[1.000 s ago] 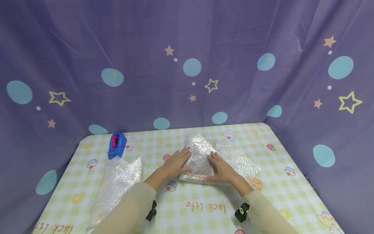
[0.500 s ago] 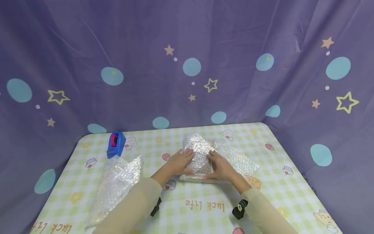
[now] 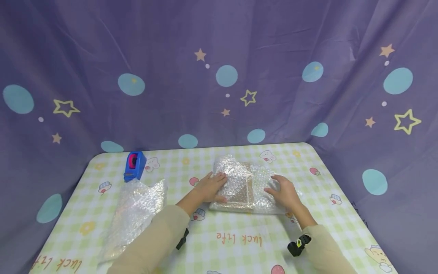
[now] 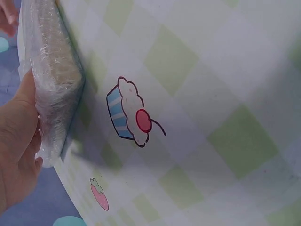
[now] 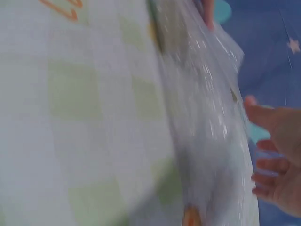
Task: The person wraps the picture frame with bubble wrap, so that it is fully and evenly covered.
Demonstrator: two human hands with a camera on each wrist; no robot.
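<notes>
A flat brown item (image 3: 243,188), partly covered by bubble wrap (image 3: 227,173), lies mid-table in the head view. My left hand (image 3: 209,189) rests on its left side, thumb toward the near edge; in the left wrist view that hand (image 4: 19,141) lies along the wrapped side. To the right spreads a loose flap of the wrap (image 3: 263,192). Over this flap is my right hand (image 3: 285,193), fingers spread and slightly bent, nothing between them. The right wrist view shows that hand (image 5: 282,160) beside the wrap's edge, slightly blurred.
Another bubble wrap piece (image 3: 137,213) lies on the left of the table, partly under the left sleeve (image 3: 154,239). Behind it stands a blue tape dispenser (image 3: 135,166) with a pink core. A purple curtain (image 3: 164,114) hangs behind the checked table (image 3: 191,247).
My right hand has left the item's right side and moved right over the loose flap, uncovering the brown surface. The left hand stays on the left side.
</notes>
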